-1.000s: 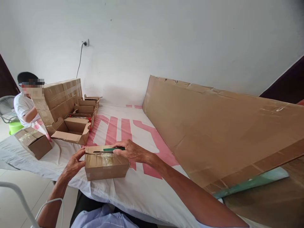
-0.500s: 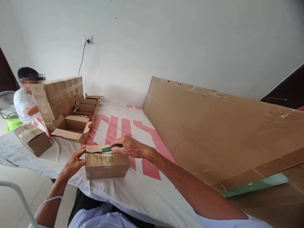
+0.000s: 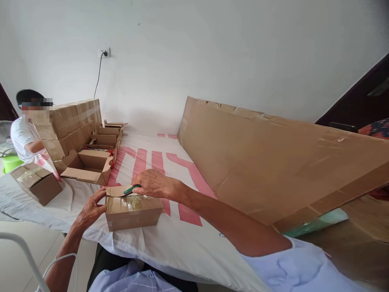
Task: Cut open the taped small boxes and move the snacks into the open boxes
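Note:
A small taped cardboard box point(image 3: 133, 217) rests on the cloth-covered table, with its lid seam along the top. Against its left end is my left hand point(image 3: 91, 209), thumb on the near side and fingers at the top corner, gripping it. Fingers wrapped, my right hand point(image 3: 153, 183) holds a green-handled utility knife point(image 3: 131, 190) over the top of this box. The knife's tip meets the lid seam; little of the blade shows. Clear tape point(image 3: 133, 203) crosses the top and front edge to the right of the knife.
An open box point(image 3: 88, 164) leads a row of open boxes beside stacked closed cartons point(image 3: 65, 125). Another taped box point(image 3: 36, 184) sits at the left edge. A large cardboard sheet point(image 3: 258, 162) leans on the right. Behind the cartons sits a person point(image 3: 26, 132).
My right hand has moved slightly left, and the knife is tilted more steeply, with less blade visible. My left hand stays on the box. The view has turned slightly right.

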A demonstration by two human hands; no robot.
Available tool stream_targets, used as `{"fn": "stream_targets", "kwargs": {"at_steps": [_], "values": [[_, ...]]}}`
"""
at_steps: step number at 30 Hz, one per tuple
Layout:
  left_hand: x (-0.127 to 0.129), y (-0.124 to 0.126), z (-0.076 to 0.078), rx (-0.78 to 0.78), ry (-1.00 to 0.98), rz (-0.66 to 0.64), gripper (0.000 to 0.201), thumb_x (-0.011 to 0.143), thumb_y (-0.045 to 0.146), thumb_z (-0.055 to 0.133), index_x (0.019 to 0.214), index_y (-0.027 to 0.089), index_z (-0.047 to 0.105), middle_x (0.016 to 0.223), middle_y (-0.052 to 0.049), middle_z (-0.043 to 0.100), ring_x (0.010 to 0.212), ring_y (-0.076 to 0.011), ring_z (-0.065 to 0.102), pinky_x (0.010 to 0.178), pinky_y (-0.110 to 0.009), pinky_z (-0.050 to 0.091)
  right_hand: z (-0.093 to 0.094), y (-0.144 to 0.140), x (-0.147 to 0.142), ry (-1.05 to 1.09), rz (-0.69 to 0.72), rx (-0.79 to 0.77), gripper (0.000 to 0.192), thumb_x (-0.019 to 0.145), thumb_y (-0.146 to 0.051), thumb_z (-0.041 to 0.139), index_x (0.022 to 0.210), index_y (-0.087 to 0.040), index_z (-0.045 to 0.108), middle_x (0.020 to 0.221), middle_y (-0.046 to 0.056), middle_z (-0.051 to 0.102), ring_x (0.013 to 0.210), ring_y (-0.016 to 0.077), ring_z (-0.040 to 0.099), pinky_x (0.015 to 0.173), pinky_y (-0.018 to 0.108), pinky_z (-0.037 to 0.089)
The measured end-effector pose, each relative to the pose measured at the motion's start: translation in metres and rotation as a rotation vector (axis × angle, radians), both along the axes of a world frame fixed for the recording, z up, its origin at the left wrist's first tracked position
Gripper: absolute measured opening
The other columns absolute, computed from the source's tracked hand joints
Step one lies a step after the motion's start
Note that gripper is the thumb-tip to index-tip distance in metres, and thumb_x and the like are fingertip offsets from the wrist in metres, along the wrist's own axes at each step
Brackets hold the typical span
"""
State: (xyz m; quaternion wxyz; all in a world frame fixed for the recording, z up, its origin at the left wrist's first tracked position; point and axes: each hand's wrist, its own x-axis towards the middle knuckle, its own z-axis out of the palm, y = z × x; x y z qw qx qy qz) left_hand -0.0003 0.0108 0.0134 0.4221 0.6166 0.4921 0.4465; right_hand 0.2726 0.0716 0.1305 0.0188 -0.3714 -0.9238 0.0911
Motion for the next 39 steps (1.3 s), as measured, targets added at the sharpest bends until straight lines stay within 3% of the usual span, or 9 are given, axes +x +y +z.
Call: {"fn": "stream_targets", "kwargs": {"at_steps": [9, 13, 17, 21, 25, 28, 31, 35, 39], "values": [[-0.001, 0.003, -0.001, -0.006, 0.013, -0.013, 0.044, 0.072, 0.030, 0.083, 0.115, 0.025, 0.083, 0.157, -0.012, 0.059, 0.161, -0.0421, 0.028, 0.103, -0.041, 0.059, -0.013, 0.008, 0.001, -0.134, -0.015, 0.054, 0.022, 0.094, -0.027, 0.068, 0.074, -0.020, 0.077, 0.069, 0.007, 0.069, 0.070, 0.0212, 0.062, 0.062, 0.033, 0.027], [-0.004, 0.005, -0.003, -0.012, 0.014, -0.020, 0.048, 0.074, 0.028, 0.081, 0.122, 0.026, 0.081, 0.157, -0.011, 0.060, 0.153, -0.0393, 0.044, 0.114, -0.045, 0.052, -0.019, 0.011, 0.014, -0.100, -0.049, 0.077, 0.022, 0.093, -0.025, 0.067, 0.073, -0.021, 0.075, 0.076, 0.008, 0.071, 0.073, 0.0217, 0.063, 0.062, 0.032, 0.028], [-0.002, 0.005, -0.002, -0.007, -0.002, -0.011, 0.048, 0.072, 0.032, 0.085, 0.120, 0.023, 0.082, 0.156, -0.012, 0.061, 0.149, -0.0401, 0.049, 0.116, -0.047, 0.050, -0.007, 0.012, 0.050, -0.067, -0.159, 0.025, 0.024, 0.088, -0.024, 0.070, 0.064, -0.021, 0.071, 0.071, 0.007, 0.068, 0.069, 0.0205, 0.059, 0.062, 0.032, 0.027], [-0.001, 0.004, 0.002, -0.004, -0.005, -0.042, 0.052, 0.077, 0.041, 0.086, 0.125, 0.024, 0.079, 0.154, -0.012, 0.062, 0.144, -0.0380, 0.055, 0.115, -0.046, 0.051, 0.003, 0.019, 0.116, 0.220, -0.237, -0.082, 0.026, 0.095, -0.037, 0.061, 0.080, -0.025, 0.078, 0.076, 0.002, 0.071, 0.069, 0.0185, 0.058, 0.063, 0.031, 0.033], [-0.003, 0.005, 0.002, -0.019, 0.008, -0.061, 0.061, 0.075, 0.047, 0.089, 0.130, 0.024, 0.077, 0.156, -0.014, 0.060, 0.144, -0.0401, 0.053, 0.109, -0.046, 0.056, -0.054, 0.024, 0.162, 0.426, -0.517, 0.055, 0.034, 0.102, -0.040, 0.047, 0.109, -0.022, 0.075, 0.096, 0.005, 0.074, 0.082, 0.0212, 0.063, 0.071, 0.031, 0.042], [-0.006, 0.007, -0.001, -0.031, 0.046, -0.090, 0.068, 0.076, 0.051, 0.088, 0.137, 0.026, 0.072, 0.162, -0.013, 0.054, 0.148, -0.0419, 0.050, 0.103, -0.044, 0.060, -0.131, 0.015, 0.158, 0.382, -0.772, 0.037, 0.031, 0.101, -0.026, 0.046, 0.117, -0.018, 0.070, 0.108, 0.011, 0.072, 0.092, 0.0233, 0.065, 0.078, 0.032, 0.046], [-0.013, 0.009, -0.005, -0.044, 0.101, -0.116, 0.073, 0.080, 0.057, 0.085, 0.145, 0.031, 0.066, 0.168, -0.010, 0.046, 0.152, -0.0423, 0.044, 0.101, -0.042, 0.060, -0.187, 0.005, 0.141, 0.393, -0.843, 0.010, 0.029, 0.096, -0.020, 0.051, 0.118, -0.016, 0.070, 0.112, 0.015, 0.071, 0.106, 0.0285, 0.067, 0.088, 0.037, 0.050], [-0.022, 0.007, -0.007, -0.075, 0.185, -0.146, 0.094, 0.075, 0.066, 0.086, 0.157, 0.034, 0.052, 0.172, -0.012, 0.039, 0.157, -0.0438, 0.036, 0.108, -0.049, 0.055, -0.190, 0.006, 0.127, 0.602, -0.752, -0.101, 0.037, 0.100, -0.036, 0.055, 0.129, -0.020, 0.069, 0.133, 0.017, 0.067, 0.125, 0.0303, 0.065, 0.102, 0.043, 0.052], [-0.023, 0.009, -0.006, -0.097, 0.276, -0.164, 0.133, 0.060, 0.070, 0.094, 0.170, 0.033, 0.027, 0.177, -0.018, 0.025, 0.158, -0.0475, 0.031, 0.115, -0.059, 0.047, -0.153, 0.009, 0.105, 0.983, -0.331, -0.560, 0.078, 0.091, -0.061, 0.068, 0.158, -0.025, 0.049, 0.163, 0.016, 0.049, 0.145, 0.0332, 0.053, 0.111, 0.048, 0.051]]}}
